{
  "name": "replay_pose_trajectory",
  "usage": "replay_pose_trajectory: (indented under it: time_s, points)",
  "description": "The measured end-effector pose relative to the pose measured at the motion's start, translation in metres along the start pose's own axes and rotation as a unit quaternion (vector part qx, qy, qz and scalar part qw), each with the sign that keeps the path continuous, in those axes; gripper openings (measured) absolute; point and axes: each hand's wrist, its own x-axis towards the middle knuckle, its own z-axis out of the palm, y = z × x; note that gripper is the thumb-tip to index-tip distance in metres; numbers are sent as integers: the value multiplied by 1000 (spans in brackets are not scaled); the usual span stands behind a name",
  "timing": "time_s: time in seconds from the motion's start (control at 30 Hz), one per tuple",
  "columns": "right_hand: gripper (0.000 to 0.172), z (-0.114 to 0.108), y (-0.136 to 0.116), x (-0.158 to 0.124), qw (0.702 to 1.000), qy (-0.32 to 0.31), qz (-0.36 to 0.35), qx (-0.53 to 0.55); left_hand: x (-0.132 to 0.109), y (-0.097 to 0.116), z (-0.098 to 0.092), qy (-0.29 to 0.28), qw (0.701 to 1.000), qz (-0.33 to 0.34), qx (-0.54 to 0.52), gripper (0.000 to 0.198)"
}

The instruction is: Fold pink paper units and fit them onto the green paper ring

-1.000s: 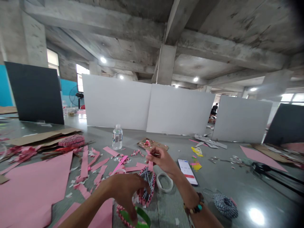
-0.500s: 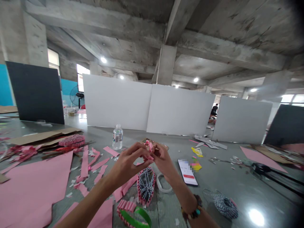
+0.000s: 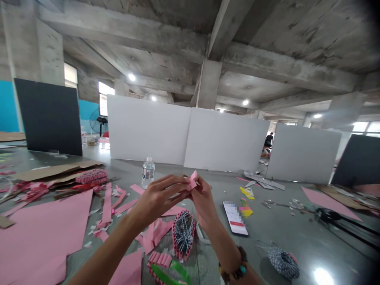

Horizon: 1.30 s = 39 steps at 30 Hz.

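Note:
Both my hands are raised in front of me and meet on a small piece of pink paper (image 3: 192, 181). My left hand (image 3: 158, 196) pinches it from the left with fingertips closed. My right hand (image 3: 204, 200) pinches it from the right, a beaded bracelet (image 3: 236, 269) on its wrist. Below the hands on the grey floor stands a woven oval piece (image 3: 183, 233) with a pink rim and a black-and-white middle. A green tape ring (image 3: 170, 273) and a short pink folded chain (image 3: 158, 259) lie near the bottom edge.
A phone (image 3: 235, 217) lies screen up right of the hands. A water bottle (image 3: 147, 172) stands behind. Pink sheets (image 3: 41, 233) and strips cover the left floor, with cardboard (image 3: 56, 170) beyond. A patterned coil (image 3: 280, 263) lies right. White boards (image 3: 190, 136) stand behind; a person sits beyond them.
My left hand rose from the woven piece on the floor and joined my right hand on the pink paper. Both hands have since lifted slightly and the paper now sticks up between the fingertips.

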Motion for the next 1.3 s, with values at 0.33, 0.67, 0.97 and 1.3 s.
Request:
replay_pose_trajectory:
  time_s: [0.33, 0.67, 0.97, 1.3]
  points:
    - [32, -2, -14, -3, 997, -71, 20, 15, 4, 11, -20, -31, 992, -86, -90, 11]
    - [39, -5, -16, -3, 997, -72, 9, -5, -3, 6, -25, -57, 982, -138, -114, 15]
    - [22, -5, -17, -2, 996, -65, -9, -53, -4, 3, -24, -53, 987, -117, -94, 15]
    - [20, -14, -23, -1, 992, -75, -1, -105, -4, 4, -24, -61, 989, -107, -87, 16]
